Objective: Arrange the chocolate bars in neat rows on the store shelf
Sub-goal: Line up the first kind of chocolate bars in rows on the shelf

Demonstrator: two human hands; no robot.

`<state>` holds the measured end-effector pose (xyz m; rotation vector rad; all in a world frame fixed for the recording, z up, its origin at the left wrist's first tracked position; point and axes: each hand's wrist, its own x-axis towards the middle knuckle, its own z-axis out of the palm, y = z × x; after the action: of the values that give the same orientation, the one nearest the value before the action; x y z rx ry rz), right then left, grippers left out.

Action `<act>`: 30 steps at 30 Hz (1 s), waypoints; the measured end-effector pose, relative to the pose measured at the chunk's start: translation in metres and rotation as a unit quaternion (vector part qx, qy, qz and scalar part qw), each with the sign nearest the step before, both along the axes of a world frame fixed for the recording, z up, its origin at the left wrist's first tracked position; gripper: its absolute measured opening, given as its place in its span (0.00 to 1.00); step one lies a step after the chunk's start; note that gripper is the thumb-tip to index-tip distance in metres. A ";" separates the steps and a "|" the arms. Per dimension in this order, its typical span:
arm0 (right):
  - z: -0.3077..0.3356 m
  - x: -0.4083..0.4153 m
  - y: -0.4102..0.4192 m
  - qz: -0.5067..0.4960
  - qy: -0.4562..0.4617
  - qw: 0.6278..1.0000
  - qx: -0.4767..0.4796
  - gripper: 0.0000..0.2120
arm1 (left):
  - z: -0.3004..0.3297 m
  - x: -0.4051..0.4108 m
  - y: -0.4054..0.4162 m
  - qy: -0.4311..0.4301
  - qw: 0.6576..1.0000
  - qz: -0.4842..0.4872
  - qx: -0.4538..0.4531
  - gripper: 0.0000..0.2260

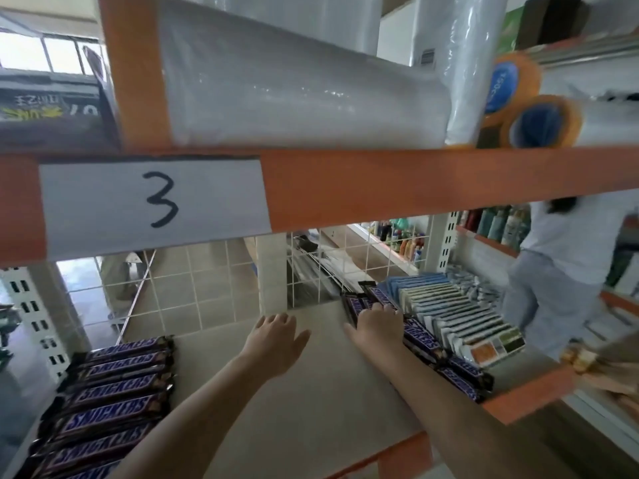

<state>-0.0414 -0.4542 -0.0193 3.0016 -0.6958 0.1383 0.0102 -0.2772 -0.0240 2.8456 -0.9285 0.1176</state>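
Several dark Snickers bars (107, 402) lie stacked in a pile at the left of the pale shelf board (311, 402). A row of more Snickers bars (422, 337) runs from front to back on the right part of the shelf. My right hand (377, 323) lies on the far bars of that row with its fingers curled over them. My left hand (276, 337) hovers over the bare middle of the shelf, fingers relaxed and holding nothing.
Flat packets (456, 312) stand in a row right of the bars. An orange beam with a paper label "3" (155, 202) crosses overhead, with plastic rolls (304, 88) and tape rolls (543, 122) above. A person (560, 271) stands at the right. White wire mesh (345, 267) backs the shelf.
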 end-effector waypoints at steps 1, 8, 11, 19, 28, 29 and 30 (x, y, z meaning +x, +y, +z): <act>0.000 0.003 0.000 -0.007 0.011 1.000 -0.002 0.26 | 0.000 0.000 0.002 -0.001 1.000 0.001 0.000 0.22; -0.003 0.019 0.003 -0.036 0.022 0.999 0.017 0.25 | -0.003 0.002 0.010 0.002 1.000 0.009 -0.004 0.21; -0.007 0.025 0.002 -0.033 0.003 0.999 0.039 0.23 | -0.003 -0.001 0.013 -0.002 1.000 0.006 0.000 0.22; -0.007 0.031 0.004 -0.058 0.002 0.997 0.052 0.19 | 0.000 -0.008 0.028 -0.006 1.000 0.009 -0.004 0.23; -0.006 0.028 0.003 -0.033 -0.072 0.993 0.091 0.19 | -0.002 -0.019 0.050 0.001 1.000 0.007 0.003 0.23; -0.004 0.025 0.006 -0.016 -0.080 0.993 0.083 0.19 | -0.002 -0.020 0.053 -0.006 1.000 0.006 0.002 0.23; -0.002 0.021 0.009 0.008 -0.089 0.994 0.064 0.19 | -0.001 -0.020 0.057 -0.014 1.000 0.006 -0.001 0.23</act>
<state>-0.0203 -0.4448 -0.0214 3.1460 -0.7230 0.3812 -0.0093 -0.2207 -0.0249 2.8555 -0.9172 0.1593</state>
